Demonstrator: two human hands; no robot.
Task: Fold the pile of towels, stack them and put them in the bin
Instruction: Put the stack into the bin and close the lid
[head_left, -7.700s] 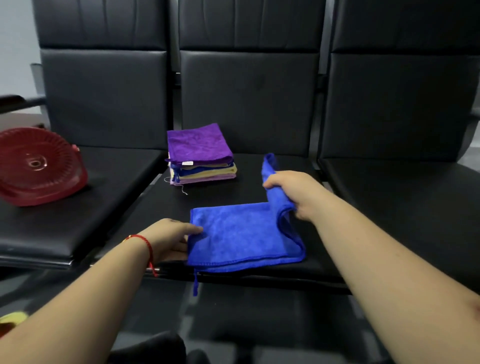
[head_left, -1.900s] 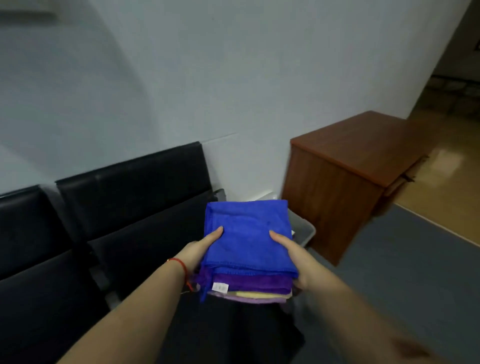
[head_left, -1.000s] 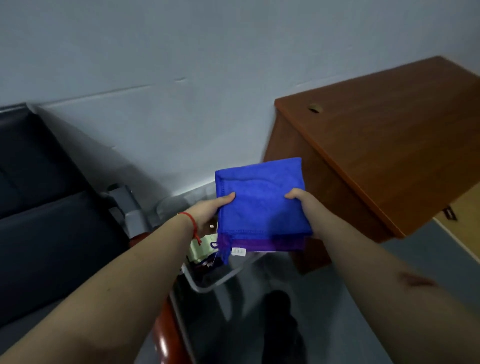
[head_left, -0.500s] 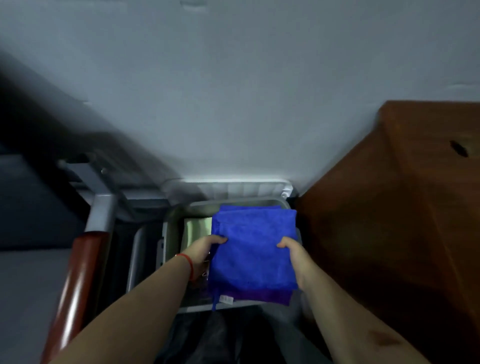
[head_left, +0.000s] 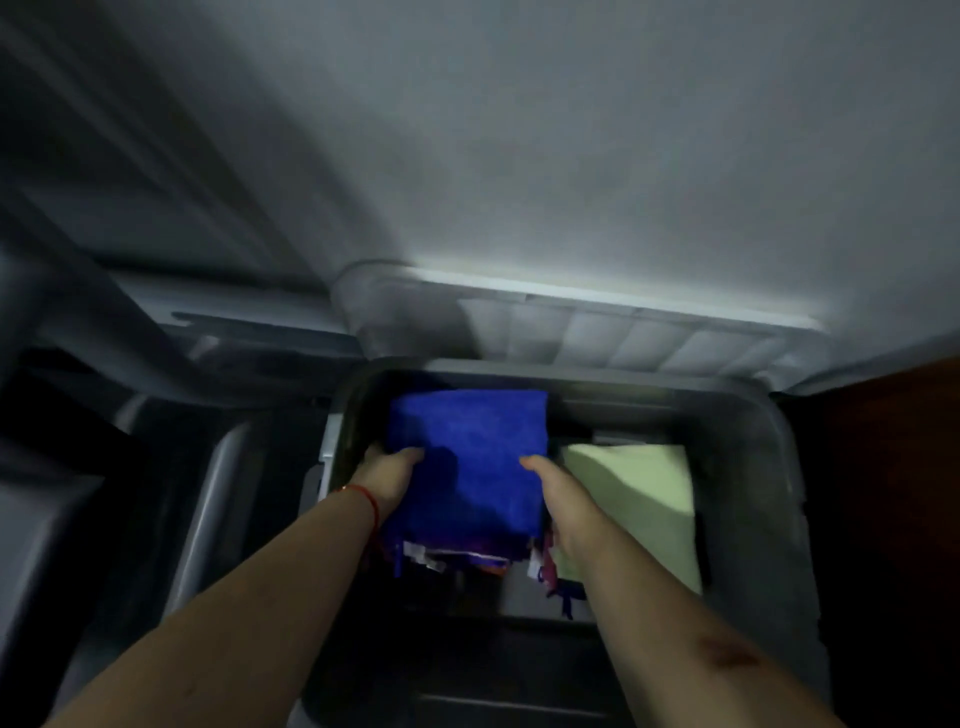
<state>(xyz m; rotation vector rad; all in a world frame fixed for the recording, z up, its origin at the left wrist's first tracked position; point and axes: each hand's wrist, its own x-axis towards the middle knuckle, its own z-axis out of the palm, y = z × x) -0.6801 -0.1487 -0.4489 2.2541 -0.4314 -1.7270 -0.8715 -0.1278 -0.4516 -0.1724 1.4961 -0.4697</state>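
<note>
The stack of folded towels (head_left: 467, 457), blue on top with purple edges and white tags showing at its near side, sits low inside the grey plastic bin (head_left: 769, 431), in its left half. My left hand (head_left: 387, 475) grips the stack's left side, thumb on top. Along the stack's right side my right hand (head_left: 563, 512) holds it the same way. Whether the stack rests on the bin's floor is hidden.
A pale green folded cloth (head_left: 639, 499) lies in the bin's right half, beside my right hand. The bin's clear lid (head_left: 571, 327) leans against the white wall behind. A grey chair frame (head_left: 218, 467) stands left, a brown wooden desk (head_left: 909, 415) right.
The stack has gone down from above the bin's rim into its left half, both hands still holding it. The camera has tipped further down over the bin.
</note>
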